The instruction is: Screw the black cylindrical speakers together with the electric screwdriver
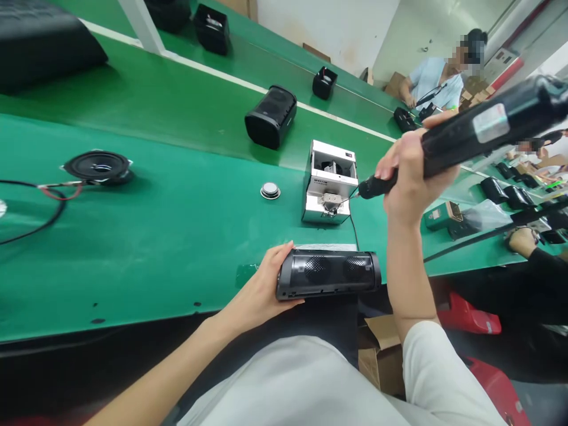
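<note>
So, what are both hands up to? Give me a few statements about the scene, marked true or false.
1. The left hand holds a black speaker. True.
2. The right hand holds a black screwdriver. True.
3. The screwdriver points toward the speaker. False: it points toward a small silver machine.
4. A round metal disc lies on the green table. True.
5. The disc touches the machine. False: a gap separates them.
</note>
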Demonstrator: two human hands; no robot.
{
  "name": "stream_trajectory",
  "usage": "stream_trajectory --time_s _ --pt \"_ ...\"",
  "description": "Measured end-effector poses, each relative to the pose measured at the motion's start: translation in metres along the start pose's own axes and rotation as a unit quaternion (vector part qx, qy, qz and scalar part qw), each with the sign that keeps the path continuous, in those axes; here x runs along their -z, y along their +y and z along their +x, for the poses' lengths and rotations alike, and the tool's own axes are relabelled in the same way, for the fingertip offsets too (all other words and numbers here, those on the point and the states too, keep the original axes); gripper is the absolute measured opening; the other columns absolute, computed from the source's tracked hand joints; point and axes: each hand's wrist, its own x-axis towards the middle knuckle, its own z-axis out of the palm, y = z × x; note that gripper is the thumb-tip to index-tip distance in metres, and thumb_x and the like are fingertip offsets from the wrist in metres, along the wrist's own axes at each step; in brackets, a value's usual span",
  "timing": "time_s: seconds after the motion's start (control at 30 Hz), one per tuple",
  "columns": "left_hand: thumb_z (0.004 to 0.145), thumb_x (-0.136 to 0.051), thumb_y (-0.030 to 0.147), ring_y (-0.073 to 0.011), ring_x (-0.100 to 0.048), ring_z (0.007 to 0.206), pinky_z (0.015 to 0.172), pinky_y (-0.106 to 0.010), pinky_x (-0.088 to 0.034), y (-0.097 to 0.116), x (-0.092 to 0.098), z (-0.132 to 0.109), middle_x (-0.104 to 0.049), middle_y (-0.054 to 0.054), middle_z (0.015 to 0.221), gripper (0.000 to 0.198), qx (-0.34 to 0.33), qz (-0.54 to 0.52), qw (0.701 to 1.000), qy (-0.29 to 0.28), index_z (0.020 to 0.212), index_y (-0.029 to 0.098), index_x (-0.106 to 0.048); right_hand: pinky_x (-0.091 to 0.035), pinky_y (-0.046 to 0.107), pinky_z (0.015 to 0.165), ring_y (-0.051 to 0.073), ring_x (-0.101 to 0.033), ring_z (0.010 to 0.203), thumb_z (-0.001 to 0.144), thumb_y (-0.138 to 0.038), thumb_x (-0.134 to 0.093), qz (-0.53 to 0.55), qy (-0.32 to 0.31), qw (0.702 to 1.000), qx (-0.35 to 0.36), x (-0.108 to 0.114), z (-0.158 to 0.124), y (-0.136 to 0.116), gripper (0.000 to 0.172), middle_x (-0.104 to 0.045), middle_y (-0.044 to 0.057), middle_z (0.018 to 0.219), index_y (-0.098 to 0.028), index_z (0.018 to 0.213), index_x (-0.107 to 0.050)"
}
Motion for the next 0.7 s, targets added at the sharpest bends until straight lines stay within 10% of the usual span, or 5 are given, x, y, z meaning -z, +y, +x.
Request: stream_trajectory --time_s 0.7 --pt "0.093 -0.090 0.028 -0.0451 -0.050 0.163 0.126 -0.069 -0.053 -0.006 -0.012 -0.002 -0.044 -0.018 0.171 0.130 0.014 -0.052 0.999 -0.001 0.181 0.046 0.005 -0.058 0.035 0.054 0.018 -0.065 0.051 0.107 -0.072 -0.069 -0.124 0.026 0.991 -0.045 -0.018 -0.011 0.032 0.043 -0.047 -0.009 0.065 -0.033 0.117 -0.053"
